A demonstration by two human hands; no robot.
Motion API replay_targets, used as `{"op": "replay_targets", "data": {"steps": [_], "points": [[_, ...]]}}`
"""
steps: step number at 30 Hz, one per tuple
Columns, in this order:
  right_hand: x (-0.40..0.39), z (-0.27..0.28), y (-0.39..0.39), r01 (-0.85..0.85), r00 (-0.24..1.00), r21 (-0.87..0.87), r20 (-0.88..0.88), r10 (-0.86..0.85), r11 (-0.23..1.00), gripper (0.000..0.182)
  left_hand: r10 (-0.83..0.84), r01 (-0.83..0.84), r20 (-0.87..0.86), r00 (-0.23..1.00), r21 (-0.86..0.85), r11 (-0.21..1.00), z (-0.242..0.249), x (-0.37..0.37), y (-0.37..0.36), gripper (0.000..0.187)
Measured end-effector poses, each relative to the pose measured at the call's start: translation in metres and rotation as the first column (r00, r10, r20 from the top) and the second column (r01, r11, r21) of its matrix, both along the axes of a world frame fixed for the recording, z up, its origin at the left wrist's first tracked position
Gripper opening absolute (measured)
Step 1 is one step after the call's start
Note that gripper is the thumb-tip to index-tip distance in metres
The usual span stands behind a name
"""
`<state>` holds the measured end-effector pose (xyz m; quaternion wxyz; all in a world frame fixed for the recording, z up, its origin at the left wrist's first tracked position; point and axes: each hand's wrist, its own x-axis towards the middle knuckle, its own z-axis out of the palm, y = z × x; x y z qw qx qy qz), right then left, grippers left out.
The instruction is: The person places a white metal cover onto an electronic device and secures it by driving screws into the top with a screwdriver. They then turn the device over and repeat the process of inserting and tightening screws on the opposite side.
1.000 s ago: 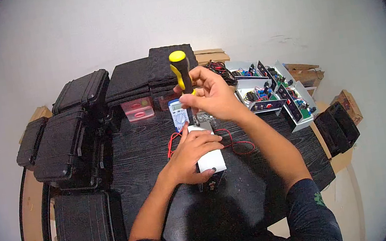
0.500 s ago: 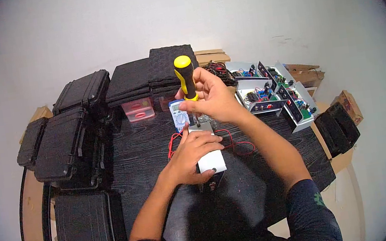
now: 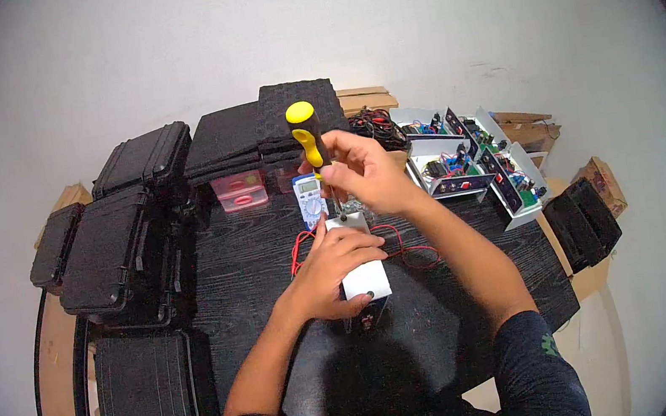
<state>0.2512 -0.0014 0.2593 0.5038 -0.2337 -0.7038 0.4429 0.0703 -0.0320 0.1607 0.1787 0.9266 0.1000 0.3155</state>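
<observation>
Screwdriver (image 3: 310, 143) is held in the fingers of the right hand (image 3: 371, 175), its tip at the far end of the white box (image 3: 369, 280). Left hand (image 3: 326, 270) lies over this box on the counter (image 3: 442, 320), with fingers spread.

Two hands: one left (image 3: 333, 267), one right (image 3: 362, 171). One screwdriver (image 3: 306, 135) in the right fingers; one box (image 3: 366, 281) under the left fingers. One meter (image 3: 313, 206) just beyond the left fingertips. Beyond the right fingers, two foam stacks (image 3: 225, 134) and one wire bundle (image 3: 377, 125). Well left of all the fingers, at least four cases (image 3: 105, 248), overlap hiding the exact number. Right of the right fingers, at least three open units (image 3: 453, 184), also overlapping. One table (image 3: 253, 304) below the fingers.
</observation>
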Motion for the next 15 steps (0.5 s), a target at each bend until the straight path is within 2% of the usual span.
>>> {"op": "replay_targets", "data": {"steps": [2, 5, 8, 11, 14, 15], "points": [[0.012, -0.002, 0.006, -0.032, 0.986, 0.063, 0.166, 0.021, 0.998, 0.036, 0.000, 0.000, 0.002, 1.000, 0.012, 1.000, 0.000, 0.000, 0.000, 0.070], [0.009, -0.001, 0.003, 0.079, 0.975, 0.024, 0.208, -0.082, 0.997, 0.030, -0.010, 0.010, 0.030, 0.999, 0.014, 1.000, -0.001, 0.001, 0.001, 0.070], [-0.007, 0.004, -0.008, 0.131, 0.991, 0.006, -0.038, -0.131, 0.991, 0.025, -0.011, 0.010, 0.028, 1.000, 0.034, 0.999, 0.001, 0.001, 0.001, 0.070], [0.002, -0.001, -0.002, 0.037, 0.996, -0.059, -0.084, -0.042, 0.998, 0.025, 0.002, -0.002, 0.005, 1.000, 0.025, 1.000, 0.002, 0.000, -0.001, 0.070], [0.012, 0.001, 0.002, 0.012, 0.995, -0.009, 0.095, -0.011, 1.000, 0.033, 0.000, -0.001, 0.016, 1.000, 0.043, 0.999, 0.000, 0.000, 0.000, 0.070], [0.011, 0.001, 0.000, 0.027, 0.997, -0.024, 0.068, -0.026, 0.999, 0.033, -0.002, 0.002, 0.020, 1.000, 0.013, 1.000, 0.000, 0.001, 0.000, 0.070]]}}
